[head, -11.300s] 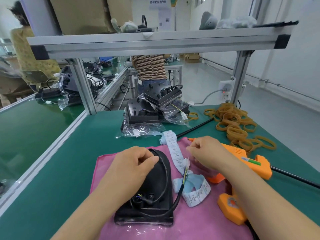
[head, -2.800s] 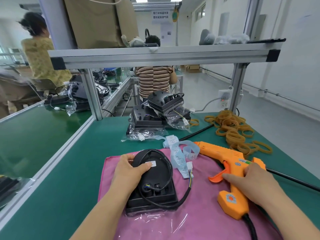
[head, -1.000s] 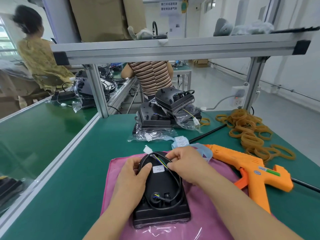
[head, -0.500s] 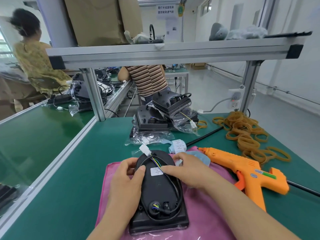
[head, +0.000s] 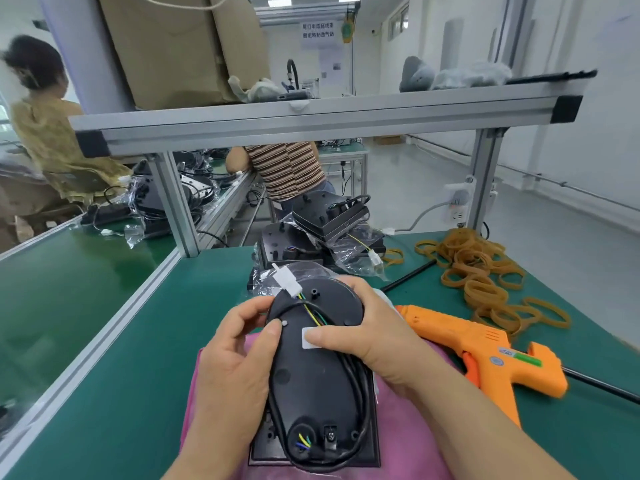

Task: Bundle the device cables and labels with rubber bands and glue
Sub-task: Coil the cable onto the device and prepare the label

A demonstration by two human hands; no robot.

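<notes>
the black device point(head: 311, 375) sits between both hands, over the pink cloth point(head: 398, 445) on the green counter point(head: 138, 341). the left hand point(head: 235, 368) curls round its left edge. the right hand point(head: 367, 334) grips the rounded top, thumb pressing a white label point(head: 308, 341). a glossy black cable point(head: 360, 393) loops the housing. the orange glue gun point(head: 485, 351) and tan rubber bands point(head: 478, 271) lie to the right.
</notes>
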